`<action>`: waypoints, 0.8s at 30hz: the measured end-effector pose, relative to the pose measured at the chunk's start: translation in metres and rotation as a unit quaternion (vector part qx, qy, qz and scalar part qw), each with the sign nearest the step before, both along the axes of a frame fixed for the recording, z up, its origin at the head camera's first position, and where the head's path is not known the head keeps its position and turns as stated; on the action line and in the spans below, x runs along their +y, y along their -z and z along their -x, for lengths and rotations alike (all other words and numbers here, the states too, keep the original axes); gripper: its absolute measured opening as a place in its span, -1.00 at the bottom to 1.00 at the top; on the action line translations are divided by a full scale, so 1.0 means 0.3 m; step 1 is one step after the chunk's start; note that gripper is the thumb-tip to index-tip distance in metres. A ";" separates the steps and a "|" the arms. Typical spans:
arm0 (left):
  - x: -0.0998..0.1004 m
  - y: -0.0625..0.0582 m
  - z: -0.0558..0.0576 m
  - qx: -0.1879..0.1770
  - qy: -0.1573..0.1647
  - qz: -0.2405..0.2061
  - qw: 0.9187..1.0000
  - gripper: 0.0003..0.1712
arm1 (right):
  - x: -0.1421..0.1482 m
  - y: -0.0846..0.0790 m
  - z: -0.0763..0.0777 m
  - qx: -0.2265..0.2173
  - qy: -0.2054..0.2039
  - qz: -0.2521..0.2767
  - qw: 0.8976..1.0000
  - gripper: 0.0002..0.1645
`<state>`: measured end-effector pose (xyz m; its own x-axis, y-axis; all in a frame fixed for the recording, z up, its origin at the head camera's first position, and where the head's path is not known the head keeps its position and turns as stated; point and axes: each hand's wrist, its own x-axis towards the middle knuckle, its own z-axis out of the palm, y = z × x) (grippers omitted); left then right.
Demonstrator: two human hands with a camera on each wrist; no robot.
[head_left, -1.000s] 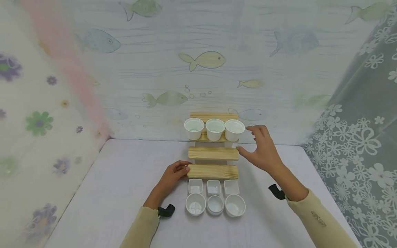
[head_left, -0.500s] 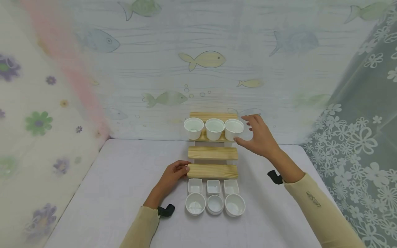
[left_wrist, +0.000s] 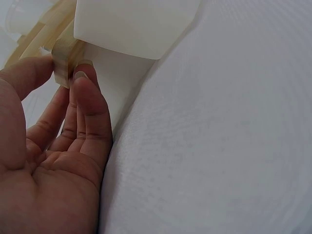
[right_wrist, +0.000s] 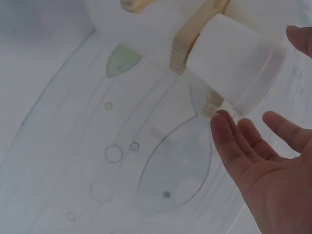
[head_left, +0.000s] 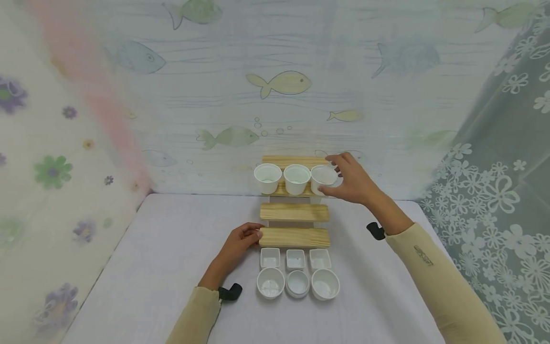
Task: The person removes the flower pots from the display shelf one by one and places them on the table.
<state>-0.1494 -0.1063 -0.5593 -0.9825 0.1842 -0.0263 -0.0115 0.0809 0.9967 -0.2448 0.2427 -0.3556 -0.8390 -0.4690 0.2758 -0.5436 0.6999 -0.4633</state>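
My left hand (head_left: 241, 241) pinches the left end of the lowest wooden slat (head_left: 296, 237) of a tiered rack between thumb and fingers. In the left wrist view, that slat end (left_wrist: 62, 63) sits between the fingertips. On the rack's upper tier stand three white plastic cups side by side: a left cup (head_left: 268, 180), a middle cup (head_left: 297, 181) and a right cup (head_left: 317, 185). Around the right cup my right hand (head_left: 354, 180) is spread, thumb in front and fingers behind. The right wrist view shows those fingers relaxed beside the cup (right_wrist: 234, 61), with a gap to its wall.
Three small square white dishes (head_left: 295, 259) line up in front of the rack. Nearer still are three round white bowls (head_left: 325, 285). The middle slat (head_left: 294, 211) bears nothing. A patterned backdrop (head_left: 193, 95) rises close behind the rack, over a white tabletop (head_left: 172, 258).
My right hand has moved left and slightly up, from beside the right cup to around it. My left hand stays at the slat, and the cups have not moved.
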 end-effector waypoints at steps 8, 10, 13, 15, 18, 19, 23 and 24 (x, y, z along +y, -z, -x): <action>0.001 -0.004 -0.002 -0.002 -0.001 -0.001 1.000 -0.59 | 0.003 -0.006 0.039 -0.018 -0.028 -0.025 0.999 0.02; 0.001 -0.004 -0.002 -0.002 -0.002 -0.002 1.000 -0.60 | 0.005 -0.006 0.047 -0.027 -0.033 -0.021 0.999 0.02; 0.000 -0.004 -0.003 0.000 -0.003 -0.001 1.000 -0.59 | 0.005 -0.002 0.056 -0.042 -0.033 -0.015 0.998 0.03; -0.001 -0.003 -0.003 -0.001 -0.003 -0.001 1.000 -0.59 | 0.004 0.003 0.061 -0.049 -0.029 -0.013 0.998 0.02; -0.003 -0.002 -0.003 -0.003 -0.002 -0.003 1.000 -0.59 | 0.000 0.010 0.067 -0.052 -0.025 -0.013 0.998 -0.01; -0.003 -0.002 -0.002 -0.003 -0.002 -0.003 1.000 -0.59 | 0.000 0.013 0.069 -0.051 -0.023 -0.014 0.998 -0.02; -0.003 0.001 0.000 -0.002 0.000 -0.005 1.000 -0.58 | -0.002 0.020 0.075 -0.052 -0.015 -0.013 0.998 -0.08; -0.003 0.002 0.000 -0.001 0.000 -0.004 1.000 -0.58 | -0.002 0.021 0.075 -0.052 -0.014 -0.014 0.998 -0.09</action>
